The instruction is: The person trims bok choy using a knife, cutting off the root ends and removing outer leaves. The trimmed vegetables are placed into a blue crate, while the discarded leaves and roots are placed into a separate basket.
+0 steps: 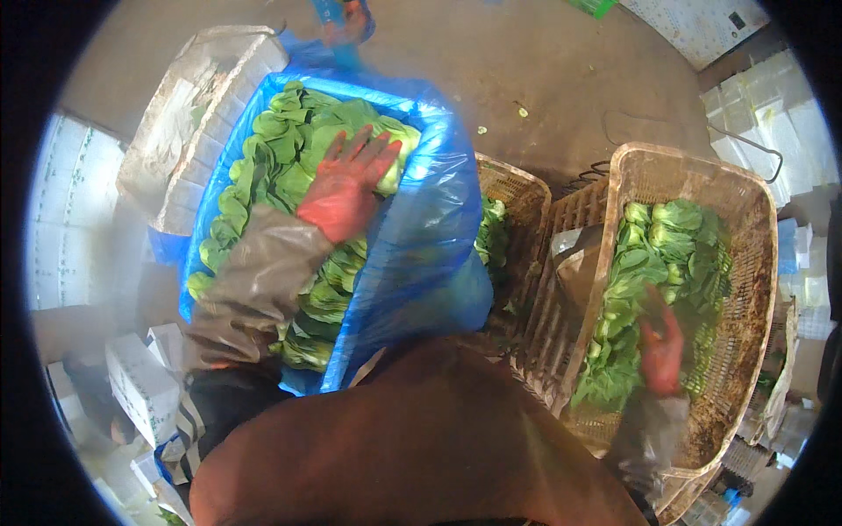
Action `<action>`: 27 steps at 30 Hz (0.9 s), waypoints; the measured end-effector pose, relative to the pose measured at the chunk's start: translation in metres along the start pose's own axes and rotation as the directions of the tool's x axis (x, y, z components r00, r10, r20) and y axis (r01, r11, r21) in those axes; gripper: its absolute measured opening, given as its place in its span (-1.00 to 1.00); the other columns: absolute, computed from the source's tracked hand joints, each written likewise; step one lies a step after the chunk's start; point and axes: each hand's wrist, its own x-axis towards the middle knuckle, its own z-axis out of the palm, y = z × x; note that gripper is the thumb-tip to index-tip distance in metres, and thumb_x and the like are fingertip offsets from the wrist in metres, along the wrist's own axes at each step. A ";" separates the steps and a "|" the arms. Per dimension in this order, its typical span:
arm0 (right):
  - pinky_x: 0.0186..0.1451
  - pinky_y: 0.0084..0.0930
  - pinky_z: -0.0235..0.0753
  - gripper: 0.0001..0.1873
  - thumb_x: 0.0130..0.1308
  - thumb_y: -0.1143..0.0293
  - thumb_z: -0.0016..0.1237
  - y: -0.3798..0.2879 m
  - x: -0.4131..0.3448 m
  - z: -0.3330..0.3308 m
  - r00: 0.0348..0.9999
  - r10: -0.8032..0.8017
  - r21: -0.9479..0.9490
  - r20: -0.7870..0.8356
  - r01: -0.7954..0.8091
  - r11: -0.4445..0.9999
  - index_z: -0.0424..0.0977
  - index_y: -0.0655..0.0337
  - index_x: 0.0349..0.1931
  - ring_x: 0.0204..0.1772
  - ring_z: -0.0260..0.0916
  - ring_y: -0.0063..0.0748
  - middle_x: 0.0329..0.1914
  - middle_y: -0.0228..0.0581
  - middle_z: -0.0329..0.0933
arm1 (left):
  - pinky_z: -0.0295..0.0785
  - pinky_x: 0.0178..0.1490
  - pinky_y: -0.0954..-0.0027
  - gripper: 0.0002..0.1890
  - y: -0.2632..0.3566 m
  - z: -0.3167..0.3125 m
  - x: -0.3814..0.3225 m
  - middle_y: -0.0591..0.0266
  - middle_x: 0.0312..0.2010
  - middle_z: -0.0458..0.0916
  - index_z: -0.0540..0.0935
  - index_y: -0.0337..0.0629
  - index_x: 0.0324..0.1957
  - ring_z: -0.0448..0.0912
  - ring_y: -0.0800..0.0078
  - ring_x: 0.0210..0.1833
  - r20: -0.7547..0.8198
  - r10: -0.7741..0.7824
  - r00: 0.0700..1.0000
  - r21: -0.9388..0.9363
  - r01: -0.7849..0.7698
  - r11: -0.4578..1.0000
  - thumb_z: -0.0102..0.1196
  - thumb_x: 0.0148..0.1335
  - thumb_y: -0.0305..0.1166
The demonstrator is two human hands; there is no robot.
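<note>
Many leafy green heads, bok choy by their look (270, 154), lie packed in rows in a container lined with blue plastic film (427, 197). On top of them my left hand (348, 181), in a red glove with a brown sleeve, rests flat with its fingers spread. At the right, a dirty tan plastic basket (743, 276) holds more green heads (677, 227) along its left side. My right hand (661, 348), also red-gloved, is over the leaves in that basket; it is blurred, and whether it grips any cannot be told.
A whitish crate (197, 131) stands left of the blue-lined container. Between the container and the right basket is another tan basket (526, 191) with greens. White foam boxes (141, 388) are at lower left, more stacked at right. A person's gloved hand (348, 23) shows at the top.
</note>
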 end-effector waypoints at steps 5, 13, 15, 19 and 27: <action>0.43 -0.32 0.31 -0.56 0.39 0.54 -0.04 -0.143 0.134 0.206 0.681 -0.684 0.274 0.262 0.627 0.729 0.41 0.13 0.27 0.42 0.32 -0.29 0.30 -0.20 0.48 | 0.26 0.33 0.01 -0.38 -0.043 0.050 -0.015 0.05 0.16 0.50 0.46 -0.05 0.25 0.44 0.08 0.26 0.135 -0.013 0.991 0.046 0.007 0.999 0.17 0.04 -0.35; -0.25 -0.46 0.53 -0.47 0.32 0.45 0.04 -0.081 0.254 0.312 0.967 -0.074 0.343 0.243 -0.014 0.939 0.41 -0.12 0.32 -0.25 0.48 -0.52 -0.04 -0.35 0.59 | 0.40 0.16 0.11 -0.51 -0.056 0.018 0.031 0.16 -0.03 0.60 0.54 -0.07 0.10 0.53 0.18 0.13 -0.119 0.234 0.965 0.047 -0.230 0.972 0.19 0.05 -0.33; -0.29 -0.48 0.50 -0.44 0.32 0.45 0.03 -0.083 0.245 0.315 0.958 -0.043 0.374 0.284 -0.069 0.925 0.41 -0.16 0.34 -0.33 0.43 -0.56 -0.17 -0.40 0.57 | 0.36 0.24 0.05 -0.40 -0.077 0.040 0.057 0.10 0.09 0.56 0.48 -0.09 0.19 0.49 0.09 0.20 -0.056 0.359 0.932 0.065 -0.355 0.932 0.25 0.01 -0.34; -0.39 -0.57 0.43 -0.47 0.36 0.38 0.10 -0.086 0.247 0.314 0.936 -0.023 0.377 0.352 -0.119 0.918 0.42 -0.23 0.33 -0.29 0.33 -0.64 -0.15 -0.58 0.53 | 0.39 0.14 0.02 -0.37 -0.080 0.044 0.095 0.00 -0.01 0.59 0.46 -0.11 0.21 0.51 -0.03 0.11 0.607 0.092 0.789 0.036 -0.143 0.989 0.24 0.00 -0.39; -0.33 -0.56 0.42 -0.48 0.34 0.32 0.14 -0.104 0.228 0.304 0.936 0.050 0.426 0.348 -0.205 0.881 0.42 -0.10 0.32 -0.26 0.35 -0.65 -0.10 -0.56 0.56 | 0.50 0.01 0.01 -0.39 -0.113 0.074 0.076 -0.02 -0.09 0.61 0.46 -0.10 0.20 0.59 -0.09 -0.05 0.043 0.311 0.949 -0.250 -0.291 0.923 0.24 0.02 -0.51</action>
